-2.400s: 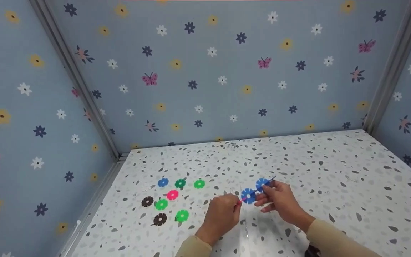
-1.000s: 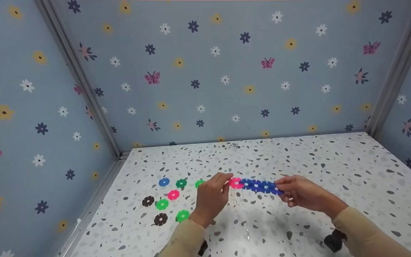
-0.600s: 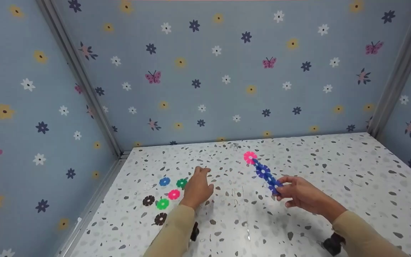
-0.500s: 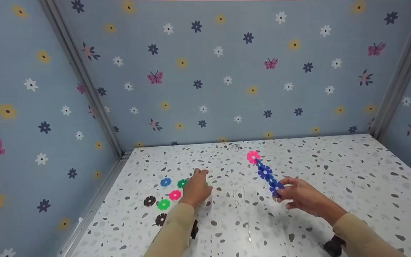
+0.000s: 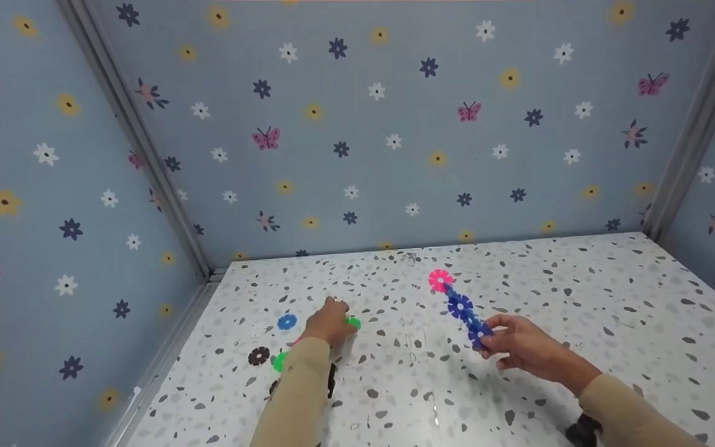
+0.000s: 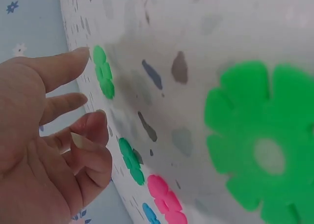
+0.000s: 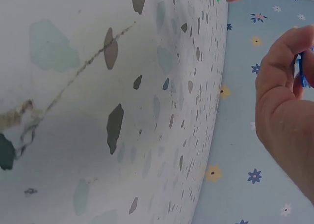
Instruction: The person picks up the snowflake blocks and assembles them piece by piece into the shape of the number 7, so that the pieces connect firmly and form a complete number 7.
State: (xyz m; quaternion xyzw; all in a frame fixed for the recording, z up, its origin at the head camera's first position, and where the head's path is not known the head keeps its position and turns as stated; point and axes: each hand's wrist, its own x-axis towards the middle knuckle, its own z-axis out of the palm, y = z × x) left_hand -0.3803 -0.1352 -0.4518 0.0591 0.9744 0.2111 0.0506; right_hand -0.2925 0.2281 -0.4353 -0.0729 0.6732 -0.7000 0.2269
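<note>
In the head view, my right hand (image 5: pixel 522 347) pinches the near end of a chain of interlocked plastic snowflake discs. Several blue discs (image 5: pixel 460 306) make up the chain, and a pink disc (image 5: pixel 440 280) sits at its far end. The chain slants up and away from the fingers. My left hand (image 5: pixel 328 323) hovers low over the loose discs, fingers loosely bent and holding nothing. In the left wrist view, a light green disc (image 6: pixel 104 72) lies right by the fingertips, with a dark green disc (image 6: pixel 131 161) just below. My hand hides the dark green one in the head view.
Around the left forearm lie a blue disc (image 5: pixel 287 321), a brown disc (image 5: pixel 259 356) and a green disc (image 5: pixel 279 362), partly covered by the sleeve. Others are mostly hidden. The speckled tabletop (image 5: pixel 519 273) ends at patterned blue walls (image 5: pixel 357 124).
My left hand let go of the pink end of the chain and moved left to the loose discs. My right hand kept its pinch as the chain swung to point away.
</note>
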